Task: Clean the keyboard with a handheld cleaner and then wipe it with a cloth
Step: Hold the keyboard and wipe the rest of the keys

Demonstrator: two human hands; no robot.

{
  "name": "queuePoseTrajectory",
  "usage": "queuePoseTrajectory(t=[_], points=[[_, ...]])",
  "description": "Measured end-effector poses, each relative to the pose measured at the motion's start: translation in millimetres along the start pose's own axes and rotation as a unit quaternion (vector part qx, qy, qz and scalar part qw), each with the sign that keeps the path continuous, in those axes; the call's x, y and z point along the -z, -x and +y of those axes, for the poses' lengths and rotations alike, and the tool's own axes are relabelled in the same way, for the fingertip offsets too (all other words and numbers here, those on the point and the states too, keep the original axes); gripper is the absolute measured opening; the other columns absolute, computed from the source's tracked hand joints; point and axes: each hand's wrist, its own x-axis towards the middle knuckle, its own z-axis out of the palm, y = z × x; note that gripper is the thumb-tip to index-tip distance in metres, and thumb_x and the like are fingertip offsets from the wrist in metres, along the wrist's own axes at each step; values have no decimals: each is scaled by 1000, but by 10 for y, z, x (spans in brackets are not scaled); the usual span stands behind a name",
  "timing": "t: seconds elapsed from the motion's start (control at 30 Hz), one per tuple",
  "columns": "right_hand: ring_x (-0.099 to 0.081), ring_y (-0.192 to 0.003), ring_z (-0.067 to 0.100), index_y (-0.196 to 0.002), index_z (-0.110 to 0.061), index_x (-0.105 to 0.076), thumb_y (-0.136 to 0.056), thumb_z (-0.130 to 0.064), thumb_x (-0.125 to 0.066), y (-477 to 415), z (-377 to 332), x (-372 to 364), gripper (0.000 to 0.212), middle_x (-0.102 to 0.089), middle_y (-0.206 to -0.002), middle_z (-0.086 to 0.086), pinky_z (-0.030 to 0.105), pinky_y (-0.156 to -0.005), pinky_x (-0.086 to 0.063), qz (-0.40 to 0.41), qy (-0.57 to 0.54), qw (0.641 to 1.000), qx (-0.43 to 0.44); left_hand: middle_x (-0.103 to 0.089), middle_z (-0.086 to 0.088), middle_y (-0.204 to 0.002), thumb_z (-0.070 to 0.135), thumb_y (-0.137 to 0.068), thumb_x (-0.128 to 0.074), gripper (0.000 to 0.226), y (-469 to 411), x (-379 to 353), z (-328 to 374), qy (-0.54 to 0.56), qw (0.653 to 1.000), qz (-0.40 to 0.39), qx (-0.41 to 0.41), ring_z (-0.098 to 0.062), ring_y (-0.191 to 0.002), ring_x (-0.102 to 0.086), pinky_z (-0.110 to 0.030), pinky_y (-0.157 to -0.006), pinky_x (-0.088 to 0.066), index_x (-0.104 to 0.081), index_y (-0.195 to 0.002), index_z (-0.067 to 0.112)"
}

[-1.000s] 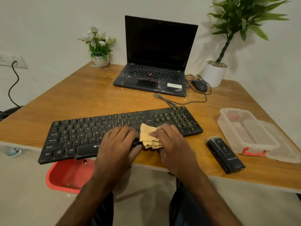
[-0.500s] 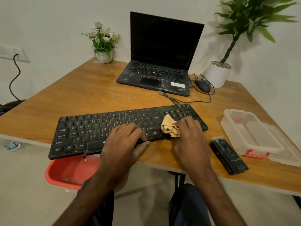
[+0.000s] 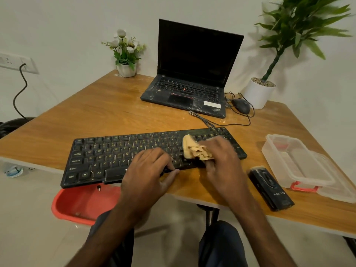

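A black keyboard lies across the near edge of the wooden table, its left end hanging past the edge. My left hand rests on the keys near the middle, fingers spread, thumb at the front edge. My right hand grips a crumpled tan cloth and presses it on the keyboard's right part. The black handheld cleaner lies on the table to the right of my right hand, untouched.
A clear plastic box with a red latch sits at the right. At the back stand an open laptop, a wired mouse, a small flower pot and a potted plant. A red basin sits below the table edge.
My right hand has carried the cloth rightward along the keyboard, from near the middle to its right part. My left hand has stayed on the keys.
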Motion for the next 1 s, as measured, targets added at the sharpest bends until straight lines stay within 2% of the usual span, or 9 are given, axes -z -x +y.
queuePoseTrajectory(t=[0.07, 0.13, 0.23, 0.37, 0.57, 0.7, 0.83, 0.93, 1.0], points=[[-49, -101, 18, -125, -18, -65, -78, 5, -67, 87, -49, -66, 52, -55, -111, 3, 30, -77, -47, -40, 10, 995, 94, -58, 5, -91, 29, -82, -79, 22, 5, -6, -3, -9, 1000, 5, 8, -16, -87, -55, -26, -80, -36, -58, -84, 21], [-50, -98, 20, -126, -20, -64, -72, 6, -73, 150, -29, -82, 60, -56, -111, 4, 32, -71, -51, -65, 43, 989, 123, -58, 5, -92, 23, -77, -84, 27, 8, -5, -5, -5, 1000, 0, 14, -15, -88, -54, -24, -80, -33, -58, -84, 21], [-55, -100, 23, -120, -19, -68, -64, 5, -80, 164, 141, -11, 62, -59, -111, 6, 31, -73, -50, -42, 85, 991, 94, -61, 7, -95, 31, -81, -79, 19, 10, 8, -3, 13, 1000, -6, 11, -14, -91, -58, -27, -82, -40, -62, -85, 23], [-50, -110, 22, -123, -19, -66, -76, 0, -72, 68, 248, 145, 51, -57, -120, 5, 35, -87, -48, -24, 123, 992, -7, -62, 7, -94, 31, -82, -79, 19, 11, 6, 6, 13, 1000, 0, 14, -13, -90, -59, -26, -82, -40, -62, -84, 23], [-52, -87, 20, -118, -21, -68, -72, -3, -70, 194, -72, -77, 50, -57, -101, 5, 32, -61, -48, -32, 78, 989, 124, -58, 6, -90, 27, -76, -83, 26, 10, 4, 2, -7, 1000, 6, 18, -11, -86, -50, -19, -76, -27, -58, -83, 22], [-53, -92, 21, -114, -25, -71, -61, -6, -88, 108, 102, -42, 59, -59, -103, 4, 27, -70, -43, -13, 111, 992, 55, -63, 8, -95, 29, -81, -81, 20, 14, 10, -1, 16, 1000, 0, 14, -10, -92, -57, -24, -83, -40, -62, -84, 24], [-53, -96, 24, -116, -20, -71, -69, 3, -76, -1, 193, 40, 52, -58, -105, 7, 29, -73, -43, 21, 125, 992, 12, -63, 9, -95, 28, -81, -81, 20, 20, -6, 0, 21, 1000, 6, 15, -10, -93, -57, -24, -83, -40, -62, -84, 24], [-53, -89, 23, -117, -20, -70, -71, -11, -66, 62, 36, -10, 47, -59, -102, 8, 28, -67, -44, 18, 109, 986, 124, -61, 6, -92, 26, -79, -82, 22, 17, -15, -4, 5, 1000, 5, 18, -12, -89, -55, -21, -80, -34, -61, -84, 23], [-51, -87, 20, -122, -24, -67, -69, -12, -74, 142, 6, -78, 55, -57, -102, 6, 29, -63, -44, -31, 129, 977, 165, -59, 6, -91, 25, -80, -81, 22, 19, -13, -5, 2, 1000, 7, 18, -13, -87, -53, -19, -78, -29, -59, -83, 22]])
